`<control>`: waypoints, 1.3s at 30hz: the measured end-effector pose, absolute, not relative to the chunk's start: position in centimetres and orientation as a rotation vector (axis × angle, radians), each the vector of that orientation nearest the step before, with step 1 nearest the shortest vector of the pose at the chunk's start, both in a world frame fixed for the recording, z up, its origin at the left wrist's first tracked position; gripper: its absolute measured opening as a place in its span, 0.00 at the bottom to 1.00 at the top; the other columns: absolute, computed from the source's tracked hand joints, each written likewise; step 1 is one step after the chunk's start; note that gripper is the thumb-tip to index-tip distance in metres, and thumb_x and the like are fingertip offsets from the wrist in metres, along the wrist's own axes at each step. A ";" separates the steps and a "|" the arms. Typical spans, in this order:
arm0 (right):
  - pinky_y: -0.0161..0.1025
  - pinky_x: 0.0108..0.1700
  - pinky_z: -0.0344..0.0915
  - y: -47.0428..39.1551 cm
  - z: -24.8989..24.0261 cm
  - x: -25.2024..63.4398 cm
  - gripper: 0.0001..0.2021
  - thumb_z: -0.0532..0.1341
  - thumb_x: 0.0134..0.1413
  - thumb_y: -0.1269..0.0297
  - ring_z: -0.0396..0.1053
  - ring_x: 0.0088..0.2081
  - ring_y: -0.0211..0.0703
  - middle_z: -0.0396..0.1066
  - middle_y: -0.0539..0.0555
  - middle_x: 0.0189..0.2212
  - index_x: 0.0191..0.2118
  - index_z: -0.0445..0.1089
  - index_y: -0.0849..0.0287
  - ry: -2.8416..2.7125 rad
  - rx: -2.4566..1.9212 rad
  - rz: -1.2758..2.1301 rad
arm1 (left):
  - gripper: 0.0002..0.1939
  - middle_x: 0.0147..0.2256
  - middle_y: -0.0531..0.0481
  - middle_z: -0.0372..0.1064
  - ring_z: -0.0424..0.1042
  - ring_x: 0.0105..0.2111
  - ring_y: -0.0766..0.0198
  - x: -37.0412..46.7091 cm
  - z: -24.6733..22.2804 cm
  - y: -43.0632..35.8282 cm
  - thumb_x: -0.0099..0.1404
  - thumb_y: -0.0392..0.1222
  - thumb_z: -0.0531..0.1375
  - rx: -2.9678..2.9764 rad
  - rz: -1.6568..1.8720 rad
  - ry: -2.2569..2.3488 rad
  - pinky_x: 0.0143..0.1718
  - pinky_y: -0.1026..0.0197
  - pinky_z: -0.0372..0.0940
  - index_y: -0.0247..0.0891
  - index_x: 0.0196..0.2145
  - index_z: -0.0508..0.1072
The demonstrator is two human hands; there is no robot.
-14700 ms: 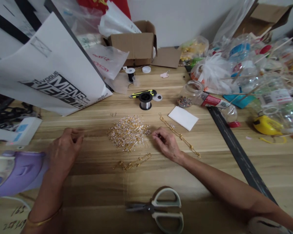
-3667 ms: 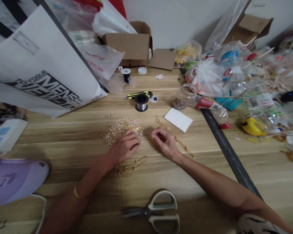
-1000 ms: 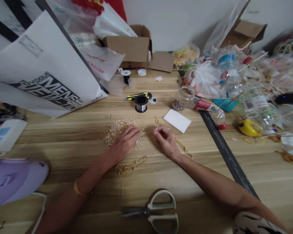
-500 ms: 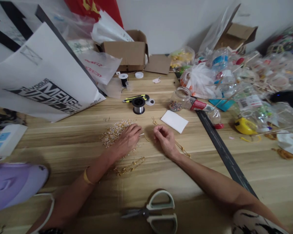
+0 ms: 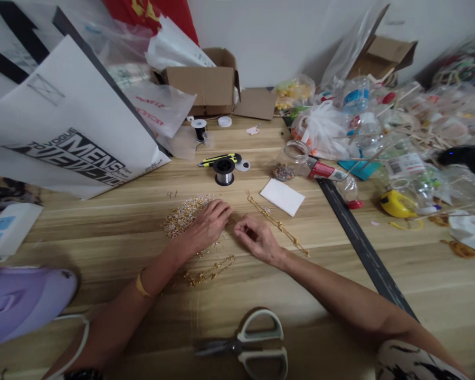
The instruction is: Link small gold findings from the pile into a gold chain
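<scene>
Scissors (image 5: 234, 346): nearest, flat on table (image 5: 309, 338), blades pointing left.
Near chain (image 5: 209, 273): gold, loose, just below left hand.
Right hand (image 5: 259, 240): thumb and index curled together, other fingers folded; held piece too small to tell.
Left hand (image 5: 208, 224): fingers bent, close together, over pile's right side; can't tell what is pinched.
Change: right hand shifted toward left hand; far chain, partly covered before, now uncovered.
Arms: forearms angle in from both lower corners, hands low, fingertips near each other.
Pile (image 5: 182, 216): small gold and clear pieces, partly under left hand.
Far chain (image 5: 280, 227): gold, stretched diagonally beside right hand.
White paper (image 5: 282, 197): beyond far chain.
Wire spool (image 5: 224, 173): upright, beyond pile.
</scene>
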State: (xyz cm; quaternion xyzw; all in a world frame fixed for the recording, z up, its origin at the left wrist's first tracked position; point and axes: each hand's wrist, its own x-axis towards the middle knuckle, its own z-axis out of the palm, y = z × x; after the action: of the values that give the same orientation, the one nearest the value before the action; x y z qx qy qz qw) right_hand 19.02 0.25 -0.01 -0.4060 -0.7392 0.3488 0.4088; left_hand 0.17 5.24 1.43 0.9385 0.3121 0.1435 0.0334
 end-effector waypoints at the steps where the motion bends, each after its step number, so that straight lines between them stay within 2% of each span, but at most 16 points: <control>1: 0.35 0.29 0.57 0.2 0.0 19.0 0.07 0.55 0.60 0.65 0.59 0.27 0.37 0.63 0.51 0.26 0.32 0.67 0.59 -1.890 -1.005 0.871 | 0.14 0.46 0.39 0.65 0.60 0.52 0.53 0.2 1.4 5.3 0.66 0.30 0.51 2.892 0.431 0.959 0.54 0.47 0.62 0.31 0.48 0.66; 6: 0.35 0.30 0.57 0.2 0.1 19.0 0.07 0.54 0.60 0.67 0.58 0.27 0.37 0.63 0.51 0.27 0.32 0.66 0.59 -1.993 -0.897 0.806 | 0.13 0.45 0.41 0.65 0.61 0.51 0.53 0.3 1.5 5.4 0.65 0.29 0.50 2.915 0.372 0.943 0.53 0.48 0.62 0.33 0.47 0.67; 12: 0.35 0.30 0.57 0.2 0.0 18.9 0.07 0.54 0.60 0.68 0.58 0.27 0.37 0.62 0.51 0.26 0.32 0.65 0.60 -2.009 -0.858 0.758 | 0.12 0.47 0.40 0.66 0.61 0.52 0.52 -0.5 1.0 5.3 0.67 0.33 0.51 2.936 0.379 0.940 0.54 0.48 0.62 0.34 0.46 0.68; 29: 0.31 0.27 0.55 0.5 -0.6 18.9 0.04 0.57 0.56 0.69 0.59 0.25 0.34 0.64 0.49 0.24 0.31 0.67 0.62 -1.811 -1.152 0.966 | 0.14 0.47 0.40 0.69 0.61 0.54 0.52 -3.0 1.4 2.5 0.68 0.33 0.51 2.827 0.489 0.939 0.55 0.45 0.62 0.34 0.46 0.73; 34: 0.31 0.27 0.55 0.6 -0.9 18.9 0.05 0.57 0.56 0.68 0.59 0.25 0.34 0.63 0.49 0.24 0.31 0.66 0.62 -1.739 -1.164 1.046 | 0.12 0.47 0.41 0.69 0.60 0.54 0.53 -3.4 1.5 2.5 0.68 0.33 0.52 2.788 0.520 0.951 0.56 0.46 0.61 0.35 0.41 0.75; 39: 0.31 0.26 0.53 0.7 -1.0 18.9 0.05 0.57 0.56 0.67 0.58 0.24 0.33 0.63 0.48 0.23 0.30 0.66 0.61 -1.714 -1.158 1.077 | 0.10 0.38 0.44 0.70 0.64 0.48 0.56 -2.7 1.9 3.4 0.68 0.36 0.53 2.737 0.582 0.999 0.52 0.49 0.62 0.35 0.34 0.75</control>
State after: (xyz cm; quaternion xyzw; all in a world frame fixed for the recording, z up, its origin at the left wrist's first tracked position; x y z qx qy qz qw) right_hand 18.94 0.66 -0.97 -0.4566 -0.6755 0.4245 0.3937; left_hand -2.69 3.40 1.95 0.9179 0.3349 0.1950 0.0853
